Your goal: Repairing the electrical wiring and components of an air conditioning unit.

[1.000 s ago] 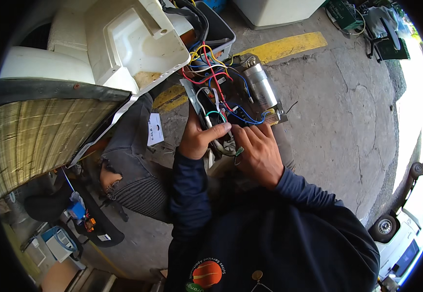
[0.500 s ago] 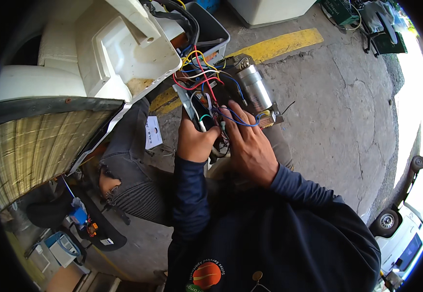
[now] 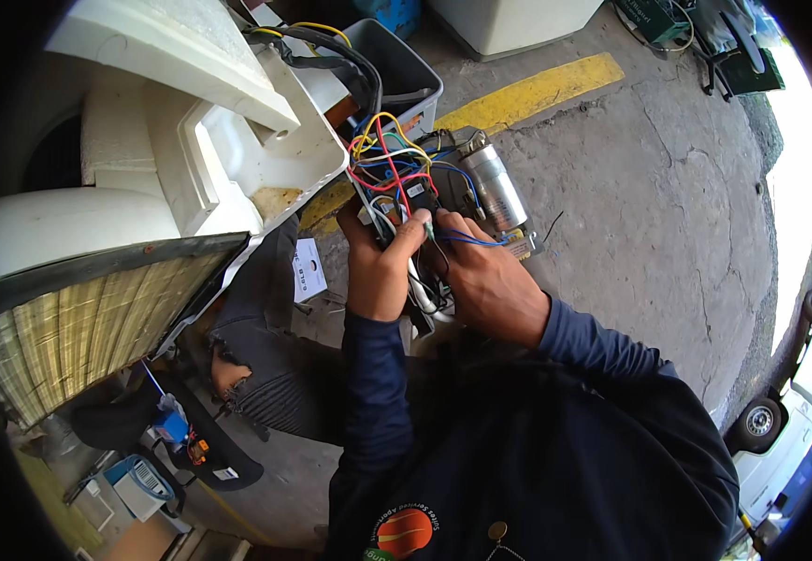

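Note:
I hold an electrical control box [image 3: 396, 201] full of red, yellow, blue and white wires [image 3: 389, 161] pulled from a white air-conditioner unit [image 3: 172, 178]. My left hand [image 3: 380, 271] grips the box's lower edge, with the thumb on the wires. My right hand [image 3: 481, 280] pinches a small green-tipped connector [image 3: 427, 224] on a blue wire [image 3: 467, 241]. A silver cylindrical capacitor [image 3: 497, 185] sits on the box's right side.
The unit's finned coil [image 3: 69, 327] fills the lower left. A grey plastic bin [image 3: 396, 70] stands behind the box, by a yellow painted line [image 3: 537, 89] on the concrete. Tools and a blue box [image 3: 144, 477] lie at lower left. A white vehicle [image 3: 789, 439] is at the right.
Both hands have shifted slightly up toward the wires. My right hand has closed its fingertips on the blue wire's connector, and the view has tilted a little.

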`<state>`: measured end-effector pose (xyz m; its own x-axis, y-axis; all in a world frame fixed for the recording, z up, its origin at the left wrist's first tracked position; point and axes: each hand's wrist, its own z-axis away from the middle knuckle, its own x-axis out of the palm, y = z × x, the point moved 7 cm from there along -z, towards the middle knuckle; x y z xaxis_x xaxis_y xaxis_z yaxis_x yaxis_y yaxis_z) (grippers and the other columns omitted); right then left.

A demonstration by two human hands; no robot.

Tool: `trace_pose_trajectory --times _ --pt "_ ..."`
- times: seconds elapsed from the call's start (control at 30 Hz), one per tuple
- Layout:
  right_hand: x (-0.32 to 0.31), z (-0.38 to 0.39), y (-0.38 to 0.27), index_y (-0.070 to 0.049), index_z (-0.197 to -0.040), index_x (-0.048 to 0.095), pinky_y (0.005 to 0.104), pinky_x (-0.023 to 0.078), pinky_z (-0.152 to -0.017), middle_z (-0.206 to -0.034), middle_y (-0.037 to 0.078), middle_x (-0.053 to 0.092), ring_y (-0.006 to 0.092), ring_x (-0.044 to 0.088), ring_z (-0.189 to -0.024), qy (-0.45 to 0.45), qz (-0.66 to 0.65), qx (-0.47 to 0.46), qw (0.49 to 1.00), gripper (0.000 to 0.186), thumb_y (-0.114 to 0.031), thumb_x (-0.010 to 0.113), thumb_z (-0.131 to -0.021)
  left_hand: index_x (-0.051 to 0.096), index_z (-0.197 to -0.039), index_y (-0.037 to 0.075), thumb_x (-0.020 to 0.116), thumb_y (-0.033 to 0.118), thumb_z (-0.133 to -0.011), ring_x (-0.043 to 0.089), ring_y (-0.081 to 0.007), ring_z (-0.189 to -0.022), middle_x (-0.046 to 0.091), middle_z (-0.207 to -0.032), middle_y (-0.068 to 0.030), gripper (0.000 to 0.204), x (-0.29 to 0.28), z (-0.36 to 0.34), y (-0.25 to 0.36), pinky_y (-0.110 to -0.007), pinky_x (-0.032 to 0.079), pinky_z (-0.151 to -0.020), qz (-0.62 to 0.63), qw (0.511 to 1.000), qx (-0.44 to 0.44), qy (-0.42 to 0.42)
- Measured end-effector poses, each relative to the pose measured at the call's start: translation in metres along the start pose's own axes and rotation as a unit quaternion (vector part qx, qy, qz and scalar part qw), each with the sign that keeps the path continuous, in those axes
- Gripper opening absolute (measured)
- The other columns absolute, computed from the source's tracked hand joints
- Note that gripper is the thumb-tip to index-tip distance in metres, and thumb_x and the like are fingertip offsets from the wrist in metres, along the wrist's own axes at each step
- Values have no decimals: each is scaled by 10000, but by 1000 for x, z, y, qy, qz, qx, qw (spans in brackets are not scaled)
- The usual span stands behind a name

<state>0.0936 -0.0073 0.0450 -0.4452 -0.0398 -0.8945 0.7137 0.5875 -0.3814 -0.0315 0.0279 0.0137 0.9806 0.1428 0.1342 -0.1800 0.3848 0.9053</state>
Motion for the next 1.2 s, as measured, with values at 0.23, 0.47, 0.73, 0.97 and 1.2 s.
trace_pose_trajectory --times 0.23,0.47,0.73,0.97,1.2 --pt "1 -2 2 80 -1342 581 404 491 -887 -1268 238 535 350 533 -995 -38 -54 60 996 495 -41 596 -862 657 -1217 -9 599 104 -921 653 -166 -973 722 -1069 -106 323 -12 -33 -16 -256 498 -917 39 997 -56 -40" --pt "-15 -12 24 98 -1372 561 395 486 -897 -1316 262 498 355 529 -974 101 -56 132 985 517 -29 581 -872 699 -1157 3 567 80 -906 662 -176 -947 742 -1034 -89 294 20 -44 3 -244 487 -899 95 992 -24 -79" --pt "-67 11 26 78 -1395 589 408 523 -1007 -1466 360 504 432 599 -1248 24 -37 119 992 498 -65 606 -918 722 -1134 -1 564 105 -929 660 -167 -941 744 -1061 -80 280 19 -59 -15 -246 481 -906 118 985 -82 -94" --pt "-88 46 164 31 -1337 665 295 542 -876 -1135 178 721 191 693 -1021 257 -439 296 808 407 -262 631 -1055 730 -1170 -22 566 129 -981 665 -175 -977 748 -1073 -79 293 11 -54 -18 -262 485 -950 85 987 -73 -116" --pt "-3 35 160 19 -1507 496 345 529 -908 -1314 175 641 232 659 -1041 97 -645 360 667 550 -384 506 -1133 697 -1260 -24 577 173 -1020 662 -182 -1043 730 -1153 -92 333 27 -49 -4 -281 485 -1013 82 993 14 -80"
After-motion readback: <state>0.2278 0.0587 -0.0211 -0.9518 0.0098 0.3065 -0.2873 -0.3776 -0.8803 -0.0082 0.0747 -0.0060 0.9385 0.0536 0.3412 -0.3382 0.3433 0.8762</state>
